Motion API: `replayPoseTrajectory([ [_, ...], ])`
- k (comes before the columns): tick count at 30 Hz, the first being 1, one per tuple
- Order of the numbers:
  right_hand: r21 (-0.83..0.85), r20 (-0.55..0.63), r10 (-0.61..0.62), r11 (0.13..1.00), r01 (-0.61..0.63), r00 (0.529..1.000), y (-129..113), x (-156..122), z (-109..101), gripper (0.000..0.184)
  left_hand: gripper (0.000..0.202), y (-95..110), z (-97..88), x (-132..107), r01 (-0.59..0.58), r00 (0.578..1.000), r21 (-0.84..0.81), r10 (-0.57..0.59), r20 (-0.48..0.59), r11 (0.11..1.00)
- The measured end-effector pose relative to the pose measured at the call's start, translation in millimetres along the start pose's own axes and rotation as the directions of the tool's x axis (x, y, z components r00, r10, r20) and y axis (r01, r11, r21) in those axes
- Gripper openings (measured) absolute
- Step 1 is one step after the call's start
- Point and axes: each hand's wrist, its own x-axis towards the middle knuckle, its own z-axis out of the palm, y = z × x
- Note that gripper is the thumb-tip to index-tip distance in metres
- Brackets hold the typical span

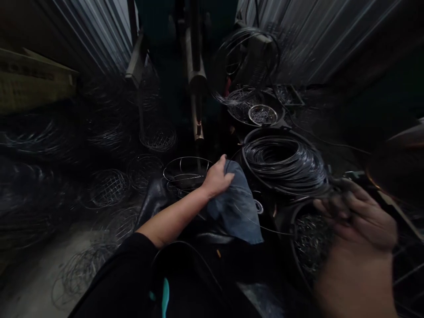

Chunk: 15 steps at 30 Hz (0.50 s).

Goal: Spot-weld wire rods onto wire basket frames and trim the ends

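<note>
My left hand (217, 179) is at the right side of a round wire basket (180, 178), beside my denim-covered knee (236, 198). Its fingers are curled at the basket's rim, though the exact grip is partly hidden. Over at the right, my right hand (362, 214) is blurred, its fingers pinched together above a bin of small bent metal pieces (311, 240). Whatever lies between those fingers is too dark and smeared to make out. Just beyond that hand, a big coil of wire (285, 165) rests in a round tub.
A machine with a vertical post and a horizontal arm (197, 84) stands ahead. Behind the coil is a basin with a small metal bowl (263, 115) of pieces. Several round wire grids (111, 187) and loose wire rings (82, 269) lie on the left floor.
</note>
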Motion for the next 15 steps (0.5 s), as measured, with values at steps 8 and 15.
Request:
replayPoseTrajectory([
  [8, -0.147, 0.096, 0.052, 0.988, -0.037, 0.994, 2.8, -8.8, 22.6, 0.028, 0.035, 14.7, -60.6, -34.4, 0.069, 0.990, -0.383, -0.110, -0.086, 0.921],
  [15, -0.751, 0.471, -0.071, 0.490, 0.442, 0.879, 24.0, 29.7, 146.5, 0.037, 0.027, -30.1, -135.6, -71.7, 0.040, 0.968, -0.011, -0.041, -0.248, 0.999],
])
